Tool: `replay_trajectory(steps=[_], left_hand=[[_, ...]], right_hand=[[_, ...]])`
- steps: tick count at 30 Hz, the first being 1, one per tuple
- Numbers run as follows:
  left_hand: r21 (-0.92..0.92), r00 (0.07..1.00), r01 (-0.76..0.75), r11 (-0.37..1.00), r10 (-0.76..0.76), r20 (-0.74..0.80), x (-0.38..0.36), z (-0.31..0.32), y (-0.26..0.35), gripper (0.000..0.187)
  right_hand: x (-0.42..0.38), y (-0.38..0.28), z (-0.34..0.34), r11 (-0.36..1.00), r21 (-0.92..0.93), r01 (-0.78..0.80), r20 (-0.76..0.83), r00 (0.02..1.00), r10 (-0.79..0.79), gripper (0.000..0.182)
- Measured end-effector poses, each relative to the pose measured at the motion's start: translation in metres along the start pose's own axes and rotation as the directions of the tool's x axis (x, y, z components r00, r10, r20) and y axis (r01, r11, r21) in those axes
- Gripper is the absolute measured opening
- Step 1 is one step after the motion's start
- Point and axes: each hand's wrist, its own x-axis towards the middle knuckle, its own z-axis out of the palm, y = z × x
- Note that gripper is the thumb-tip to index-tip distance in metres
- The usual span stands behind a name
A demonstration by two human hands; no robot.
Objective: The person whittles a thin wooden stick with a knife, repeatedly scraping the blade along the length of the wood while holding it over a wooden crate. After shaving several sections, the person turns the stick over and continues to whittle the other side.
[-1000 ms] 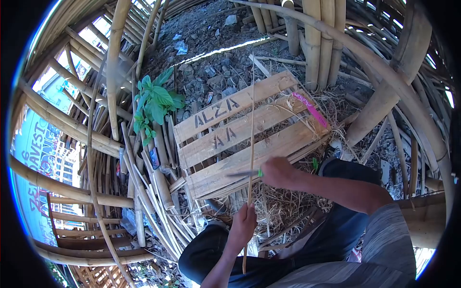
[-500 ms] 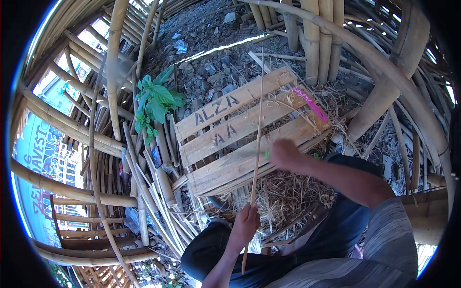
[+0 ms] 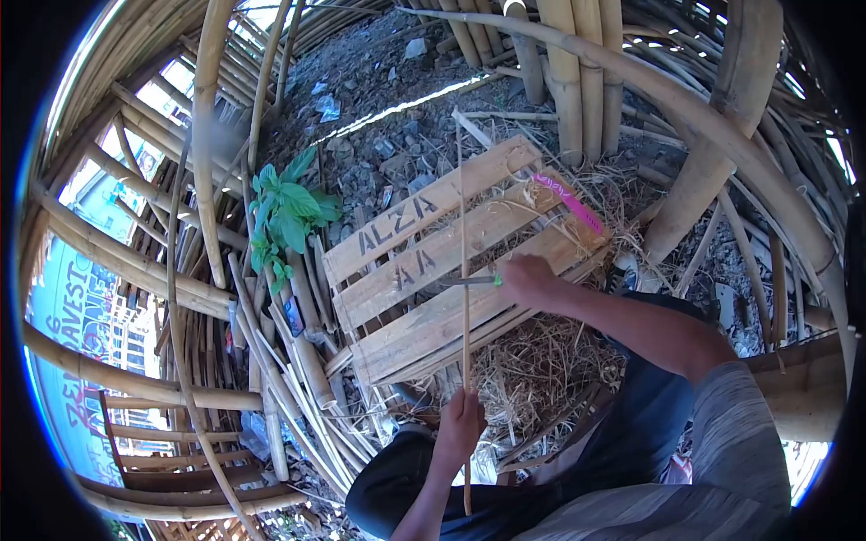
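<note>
Since the earlier frame, the thin stick (image 3: pixel 466 338) has swung its far tip leftward, and the knife (image 3: pixel 471 281) now crosses it. Its near end lies over the dark trousers (image 3: pixel 392 478); the long axis runs almost straight away from the body. Closed round its lower part is the left hand (image 3: pixel 461 421). Farther up, right of the stick, the right hand (image 3: pixel 530 281) is clenched on the knife's green handle. Beneath spreads a slatted crate (image 3: pixel 428 325).
</note>
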Motion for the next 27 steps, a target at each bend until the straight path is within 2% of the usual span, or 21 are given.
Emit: replay_trajectory(steps=[2,4,5,7,8,9,10,13,14,16,17,18,19,20,22,23,25,27], left_hand=[[-0.03,0.998,0.056,0.998,-0.056,0.02,0.0,-0.004,0.003,0.027],[0.079,1.0,-0.026,0.997,0.026,-0.002,0.002,-0.009,-0.004,0.027],[0.183,0.996,-0.082,0.98,0.084,-0.002,-0.001,-0.011,-0.009,0.027],[0.18,0.993,-0.115,0.977,0.117,0.001,-0.008,-0.014,-0.019,0.027],[0.175,0.985,-0.174,0.969,0.173,0.022,-0.007,-0.013,-0.019,0.028],[0.01,0.999,-0.013,1.0,0.012,0.03,-0.022,-0.002,0.002,0.029],[0.015,0.999,-0.019,1.0,0.018,0.043,-0.019,-0.002,0.003,0.029],[0.066,0.996,-0.068,0.995,0.065,0.055,-0.014,-0.004,-0.006,0.03],[0.222,0.986,-0.164,0.961,0.155,0.059,-0.01,-0.005,-0.01,0.028],[0.522,0.945,-0.317,0.792,0.313,0.1,-0.009,-0.002,-0.009,0.025],[0.651,0.945,-0.281,0.705,0.32,0.061,-0.011,0.0,-0.007,0.027],[0.657,0.95,-0.267,0.705,0.308,0.055,-0.015,-0.003,-0.011,0.027],[0.548,0.96,-0.259,0.795,0.273,0.057,-0.012,-0.005,-0.015,0.027],[0.43,0.968,-0.249,0.868,0.242,0.07,-0.01,-0.006,-0.016,0.027],[0.406,0.965,-0.259,0.876,0.25,0.077,-0.008,-0.01,-0.017,0.026],[0.419,0.967,-0.25,0.873,0.246,0.065,-0.006,-0.012,-0.018,0.025],[0.41,0.976,-0.213,0.887,0.211,0.05,-0.003,-0.013,-0.016,0.024],[0.466,0.967,-0.239,0.852,0.253,0.035,-0.002,-0.01,-0.015,0.024]], right_hand=[[-0.016,-0.018,0.021,1.0,0.006,0.001,0.031,1.0,-0.001,0.019],[-0.033,-0.039,0.033,0.945,-0.075,0.318,0.089,0.946,-0.311,0.019],[-0.029,-0.036,0.037,0.956,-0.018,0.293,0.097,0.952,-0.29,0.018],[0.001,0.002,0.029,0.997,0.076,-0.023,0.011,1.0,0.023,0.022],[0.013,0.026,0.019,0.996,0.044,-0.071,-0.071,0.995,0.074,0.022],[0.02,0.042,0.01,0.992,0.014,-0.122,-0.161,0.979,0.123,0.022],[0.015,0.038,0.003,0.991,0.012,-0.131,-0.173,0.976,0.131,0.022],[-0.013,0.001,0.008,0.998,-0.044,0.05,0.016,0.999,-0.049,0.022],[-0.021,-0.011,0.014,0.997,-0.05,0.06,0.024,0.998,-0.059,0.022],[-0.03,-0.026,0.023,0.957,-0.132,0.258,0.084,0.965,-0.248,0.02],[-0.016,-0.013,0.024,0.97,-0.152,0.19,0.108,0.979,-0.175,0.018],[-0.003,0.002,0.012,0.997,-0.073,-0.025,0.065,0.997,0.03,0.018],[0.01,0.018,-0.003,0.972,0.001,-0.234,0.024,0.972,0.234,0.018],[0.014,0.03,-0.007,0.973,0.001,-0.233,0.01,0.972,0.233,0.018],[0.014,0.041,-0.021,0.978,-0.065,-0.197,-0.091,0.977,0.191,0.019],[0.013,0.032,-0.009,0.968,-0.009,-0.249,0.026,0.968,0.25,0.02],[-0.007,0.005,0.018,0.999,0.045,-0.01,0.062,0.998,0.007,0.02],[-0.017,-0.017,0.029,0.998,-0.001,0.06,0.055,0.997,-0.06,0.02]])
